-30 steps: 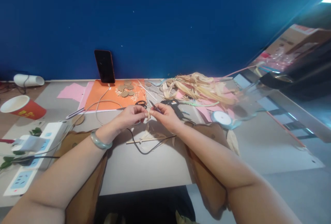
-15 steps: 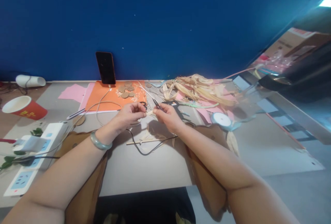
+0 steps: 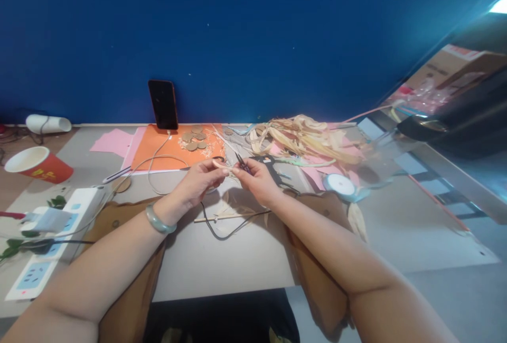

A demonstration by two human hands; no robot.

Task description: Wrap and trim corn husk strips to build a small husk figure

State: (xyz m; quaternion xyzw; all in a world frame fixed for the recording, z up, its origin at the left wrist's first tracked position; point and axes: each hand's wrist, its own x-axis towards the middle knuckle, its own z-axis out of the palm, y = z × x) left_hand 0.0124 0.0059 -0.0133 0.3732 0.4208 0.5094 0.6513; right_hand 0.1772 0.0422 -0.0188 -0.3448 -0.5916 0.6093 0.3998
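Observation:
My left hand [image 3: 200, 180], with a jade bangle [image 3: 159, 221] on the wrist, pinches a thin pale strip of dried husk [image 3: 220, 164] above the grey table [image 3: 237, 258]. My right hand [image 3: 257, 178] is closed on the other end of the strip and also grips a small dark pointed tool [image 3: 241, 162]. The fingertips of both hands nearly touch. Under them lie a wooden stick [image 3: 222, 216] and a black cable [image 3: 222, 231].
A pile of husk strips [image 3: 304, 137] lies at the back right, beside a black glue gun [image 3: 273, 166] and a ribbon spool [image 3: 340, 183]. An orange sheet [image 3: 170, 145] carries cardboard discs [image 3: 193, 140]; a phone [image 3: 162, 104] leans on the blue wall. Power strips [image 3: 51, 232] and a red cup [image 3: 37, 164] sit left.
My hands rose slightly and the left one turned, so the husk strip now arches up between the fingertips. The right hand moved very little.

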